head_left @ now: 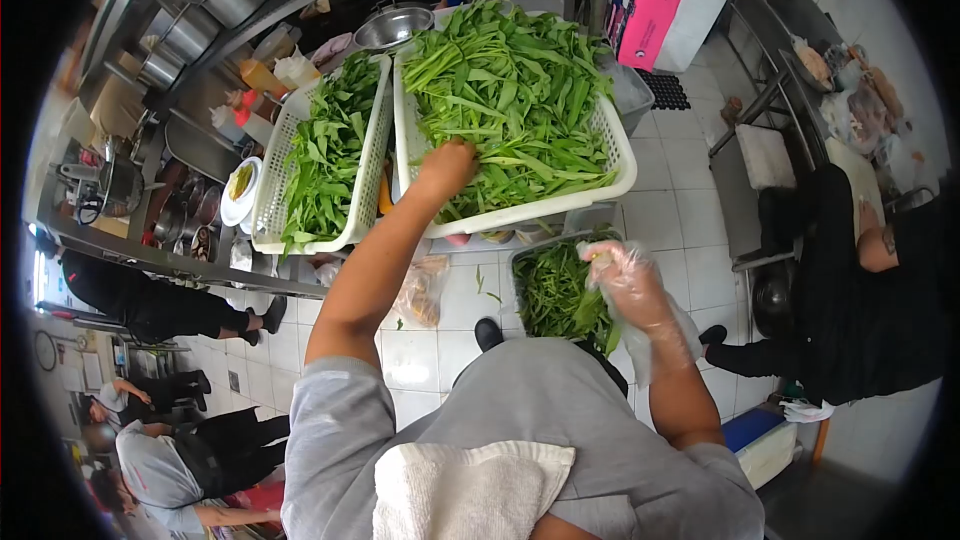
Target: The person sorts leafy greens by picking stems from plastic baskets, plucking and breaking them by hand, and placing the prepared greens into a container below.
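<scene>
A large white plastic basket (625, 162) holds a heap of water spinach (510, 70). My bare left hand (450, 170) reaches over its near left side, fingers curled into the stems and partly hidden by them. My right hand (632, 285) wears a loose clear plastic glove and hovers above a lower crate (518, 290) of cut greens (562, 290). Its fingers are closed. A small yellowish-green bit shows at the fingertips, too small to name. Left of the large basket stands a narrower white basket (268, 195) with more leafy greens (335, 140).
A metal colander (393, 28) stands behind the baskets. Sauce bottles (250, 110) and a white plate (240, 202) are at left. A plastic bag (422, 290) lies on the tiled floor. A person in black (850, 290) works at the right counter; other people are at left.
</scene>
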`<state>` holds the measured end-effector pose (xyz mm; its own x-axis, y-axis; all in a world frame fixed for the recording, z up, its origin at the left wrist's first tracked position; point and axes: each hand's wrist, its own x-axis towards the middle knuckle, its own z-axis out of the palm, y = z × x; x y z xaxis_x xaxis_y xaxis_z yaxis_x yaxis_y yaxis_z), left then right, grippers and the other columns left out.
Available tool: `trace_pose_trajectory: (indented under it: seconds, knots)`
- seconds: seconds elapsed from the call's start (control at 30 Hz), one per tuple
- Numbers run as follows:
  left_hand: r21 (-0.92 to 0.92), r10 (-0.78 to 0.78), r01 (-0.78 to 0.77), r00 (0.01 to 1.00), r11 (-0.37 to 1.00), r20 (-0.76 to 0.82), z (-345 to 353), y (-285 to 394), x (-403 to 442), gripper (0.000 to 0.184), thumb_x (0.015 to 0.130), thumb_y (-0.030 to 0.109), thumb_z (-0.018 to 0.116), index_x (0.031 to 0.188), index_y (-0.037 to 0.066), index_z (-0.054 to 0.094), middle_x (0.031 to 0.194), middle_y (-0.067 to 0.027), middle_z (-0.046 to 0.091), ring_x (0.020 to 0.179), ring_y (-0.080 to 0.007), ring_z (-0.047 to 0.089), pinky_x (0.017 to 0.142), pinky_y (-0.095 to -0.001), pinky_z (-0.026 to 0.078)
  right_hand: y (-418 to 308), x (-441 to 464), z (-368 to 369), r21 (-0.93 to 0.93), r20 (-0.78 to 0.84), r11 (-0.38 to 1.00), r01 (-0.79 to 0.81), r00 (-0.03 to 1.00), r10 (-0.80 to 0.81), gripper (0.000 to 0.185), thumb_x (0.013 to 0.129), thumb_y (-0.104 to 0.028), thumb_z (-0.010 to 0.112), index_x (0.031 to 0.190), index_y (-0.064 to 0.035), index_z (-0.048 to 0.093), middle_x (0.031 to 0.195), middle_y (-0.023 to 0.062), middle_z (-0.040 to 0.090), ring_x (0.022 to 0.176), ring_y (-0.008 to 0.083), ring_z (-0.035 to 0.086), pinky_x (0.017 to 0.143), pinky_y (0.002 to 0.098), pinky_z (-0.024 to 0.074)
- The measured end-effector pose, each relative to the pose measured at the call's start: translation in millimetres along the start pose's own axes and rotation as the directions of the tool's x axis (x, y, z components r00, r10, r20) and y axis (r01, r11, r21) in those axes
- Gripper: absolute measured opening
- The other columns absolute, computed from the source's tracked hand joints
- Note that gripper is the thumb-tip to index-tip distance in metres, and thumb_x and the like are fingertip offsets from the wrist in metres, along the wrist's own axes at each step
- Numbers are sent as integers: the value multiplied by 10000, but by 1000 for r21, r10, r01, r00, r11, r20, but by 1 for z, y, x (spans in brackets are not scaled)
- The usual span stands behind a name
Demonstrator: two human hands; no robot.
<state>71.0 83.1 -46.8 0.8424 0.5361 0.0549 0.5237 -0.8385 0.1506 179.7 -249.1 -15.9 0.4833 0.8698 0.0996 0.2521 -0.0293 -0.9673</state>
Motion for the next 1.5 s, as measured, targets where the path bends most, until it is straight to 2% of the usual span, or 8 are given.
trace_pose_trajectory:
  seconds: [0.4, 0.67, 0.83, 1.07, 1.2, 1.27, 1.33, 1.5]
  knots:
    - [-339, 122, -280, 900, 898, -419, -67, 47, -31, 179, 903, 118, 580, 1054, 62, 502, 946, -202, 584, 837, -410, 584, 690, -469, 469, -15, -15, -13, 109, -47, 942, -317, 945, 324, 240, 818, -11, 514, 1027, -63, 619, 780, 45, 624, 648, 131, 529, 627, 299, 457]
    - [-425, 93, -278, 909, 861, -406, -63, 78, -59, 197, 824, 19, 614, 991, 4, 510, 914, -191, 567, 695, -346, 600, 623, -413, 488, -82, 18, -13, -220, -364, 975, 15, 926, -96, 171, 755, -80, 712, 908, -30, 655, 843, 106, 673, 821, 238, 639, 761, 347, 493]
    - [-442, 142, -315, 914, 840, -380, -68, 106, -78, 151, 810, 19, 612, 948, -12, 558, 900, -194, 574, 756, -357, 599, 672, -417, 487, -100, 58, 1, -760, 32, 417, 498, 670, -742, 195, 757, -128, 698, 938, -59, 673, 776, 68, 641, 716, 247, 597, 621, 358, 481]
    - [-664, 144, -331, 936, 671, -321, -51, 144, -106, 160, 808, 13, 603, 963, -23, 591, 891, -180, 584, 814, -355, 591, 724, -394, 475, -34, 48, 4, -872, 407, 78, 483, 804, -434, 50, 748, -140, 627, 738, -91, 635, 763, 50, 608, 719, 233, 578, 654, 361, 461]
    - [-740, 96, -326, 937, 588, -336, -16, 165, -119, 117, 834, 12, 598, 946, -13, 575, 874, -174, 575, 818, -351, 591, 717, -387, 474, -29, 40, -7, -758, 142, 596, 265, 959, -245, 121, 766, -210, 636, 756, -89, 640, 724, 30, 590, 706, 194, 584, 617, 353, 455]
    - [-745, 125, -334, 938, 577, -323, -3, 175, -125, 90, 844, 12, 596, 924, -5, 557, 866, -170, 562, 826, -352, 588, 726, -405, 474, -13, 40, -35, -189, -267, 901, -391, 903, 336, 182, 796, -269, 643, 768, -89, 647, 702, 8, 579, 710, 149, 572, 591, 342, 441]
    - [-715, 204, -297, 955, 633, -216, 13, 171, -128, 185, 841, 56, 634, 1008, 0, 580, 965, -175, 592, 895, -349, 601, 780, -415, 485, -17, 18, -55, 253, -485, 934, -253, 802, 349, 234, 855, -318, 622, 815, -88, 638, 730, -18, 564, 698, 102, 527, 623, 266, 399]
    - [-589, 335, -448, 894, 672, -298, -23, 133, -87, 301, 801, 203, 699, 1035, 20, 647, 1048, -163, 637, 898, -337, 638, 765, -410, 516, 34, -33, -114, 201, -559, 953, -226, 773, 301, 245, 887, -288, 615, 903, -47, 658, 715, 10, 594, 717, 125, 549, 690, 251, 408]
